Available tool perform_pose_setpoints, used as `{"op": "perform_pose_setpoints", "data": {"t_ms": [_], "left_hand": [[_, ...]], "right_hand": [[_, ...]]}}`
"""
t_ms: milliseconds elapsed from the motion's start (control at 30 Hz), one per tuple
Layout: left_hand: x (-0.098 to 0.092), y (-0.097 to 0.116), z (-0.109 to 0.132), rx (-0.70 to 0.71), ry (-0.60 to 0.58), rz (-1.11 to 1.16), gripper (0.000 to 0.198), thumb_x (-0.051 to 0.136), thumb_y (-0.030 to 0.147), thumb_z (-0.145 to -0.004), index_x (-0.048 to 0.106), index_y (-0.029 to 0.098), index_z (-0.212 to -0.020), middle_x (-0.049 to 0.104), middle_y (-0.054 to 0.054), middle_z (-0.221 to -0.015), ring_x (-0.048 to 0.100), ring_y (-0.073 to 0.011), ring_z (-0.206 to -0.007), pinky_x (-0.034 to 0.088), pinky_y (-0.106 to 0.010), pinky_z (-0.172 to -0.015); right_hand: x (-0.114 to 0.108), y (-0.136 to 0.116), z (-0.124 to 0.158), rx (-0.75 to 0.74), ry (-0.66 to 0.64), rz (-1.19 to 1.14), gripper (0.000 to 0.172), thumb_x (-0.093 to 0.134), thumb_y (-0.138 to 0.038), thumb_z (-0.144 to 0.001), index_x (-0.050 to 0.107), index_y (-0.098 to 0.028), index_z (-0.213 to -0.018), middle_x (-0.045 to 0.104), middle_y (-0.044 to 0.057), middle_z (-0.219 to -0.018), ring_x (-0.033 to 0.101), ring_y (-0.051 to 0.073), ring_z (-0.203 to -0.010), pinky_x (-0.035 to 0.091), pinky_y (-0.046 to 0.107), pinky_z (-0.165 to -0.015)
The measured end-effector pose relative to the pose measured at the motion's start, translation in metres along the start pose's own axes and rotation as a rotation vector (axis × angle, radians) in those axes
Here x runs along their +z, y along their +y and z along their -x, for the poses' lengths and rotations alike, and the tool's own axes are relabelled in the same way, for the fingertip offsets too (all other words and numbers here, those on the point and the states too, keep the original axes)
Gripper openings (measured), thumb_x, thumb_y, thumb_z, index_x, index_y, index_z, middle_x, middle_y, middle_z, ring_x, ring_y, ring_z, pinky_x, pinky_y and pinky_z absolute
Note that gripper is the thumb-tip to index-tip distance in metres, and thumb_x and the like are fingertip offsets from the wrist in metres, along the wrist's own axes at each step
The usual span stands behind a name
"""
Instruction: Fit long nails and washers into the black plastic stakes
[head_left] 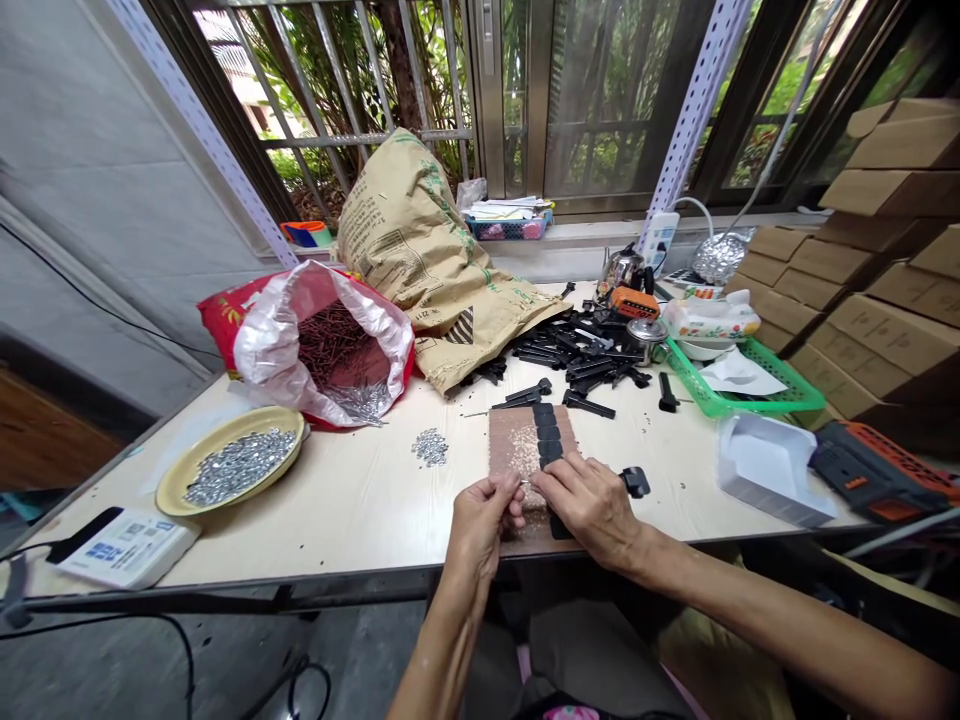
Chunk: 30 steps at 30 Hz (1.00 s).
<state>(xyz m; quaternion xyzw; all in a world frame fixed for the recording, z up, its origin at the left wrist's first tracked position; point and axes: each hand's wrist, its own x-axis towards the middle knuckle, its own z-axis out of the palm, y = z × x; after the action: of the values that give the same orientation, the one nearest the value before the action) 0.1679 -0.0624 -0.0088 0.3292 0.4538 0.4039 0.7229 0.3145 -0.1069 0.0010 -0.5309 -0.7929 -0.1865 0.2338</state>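
Observation:
A brown board (510,440) lies at the table's front edge, scattered with pale crumbs. Along it runs a row of black plastic pieces (549,435). Over the board my left hand (484,515) is closed in a pinch, its fingertips almost meeting those of my right hand. A tiny pale glint shows between them, too small to name. My right hand (592,505) is also closed, bent over the lower part of the row and hiding some of it. One black part with a square head (635,482) sticks out beyond its knuckles. Small silvery metal pieces (430,447) lie in a heap to the left.
A yellow bowl (169,492) of metal pieces and a red bag (225,318) of screws stand left. Behind, a paper sack (405,240) leans beside piled black parts (592,350). Right are a green basket (795,398), a white box (772,475), a power tool (885,470) and cartons (870,330).

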Motion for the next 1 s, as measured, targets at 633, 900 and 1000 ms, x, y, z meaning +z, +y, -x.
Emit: {"op": "perform_pose_setpoints", "data": {"t_ms": [633, 900, 1000], "left_hand": [[-0.002, -0.002, 0.001, 0.171, 0.011, -0.231, 0.033, 0.073, 0.045, -0.064, 0.061, 0.013, -0.063, 0.056, 0.004, -0.05, 0.048, -0.0071, -0.04, 0.04, -0.019, -0.043], [0.003, -0.004, -0.003, 0.094, -0.007, -0.176, 0.036, 0.075, 0.045, -0.06, 0.059, 0.012, -0.058, 0.053, 0.003, -0.046, 0.042, -0.0045, -0.035, 0.034, -0.017, -0.036], [0.004, -0.002, -0.004, 0.021, -0.014, -0.089, 0.037, 0.078, 0.043, -0.058, 0.06, 0.011, -0.06, 0.055, 0.002, -0.047, 0.044, -0.0043, -0.036, 0.037, -0.016, -0.037]], "right_hand": [[0.005, 0.011, -0.001, 0.301, -0.24, -0.593, 0.015, 0.045, -0.024, -0.093, 0.06, -0.021, -0.092, 0.061, 0.001, -0.083, 0.058, 0.013, -0.078, 0.042, 0.024, -0.067], [0.005, 0.006, 0.001, 0.131, -0.062, -0.184, 0.021, 0.045, -0.02, -0.093, 0.058, -0.019, -0.077, 0.06, 0.002, -0.078, 0.051, 0.015, -0.076, 0.034, 0.029, -0.067], [0.007, 0.007, -0.001, 0.061, -0.019, -0.069, 0.025, 0.044, -0.018, -0.094, 0.057, -0.019, -0.073, 0.059, 0.002, -0.076, 0.048, 0.015, -0.073, 0.03, 0.03, -0.066]]}}
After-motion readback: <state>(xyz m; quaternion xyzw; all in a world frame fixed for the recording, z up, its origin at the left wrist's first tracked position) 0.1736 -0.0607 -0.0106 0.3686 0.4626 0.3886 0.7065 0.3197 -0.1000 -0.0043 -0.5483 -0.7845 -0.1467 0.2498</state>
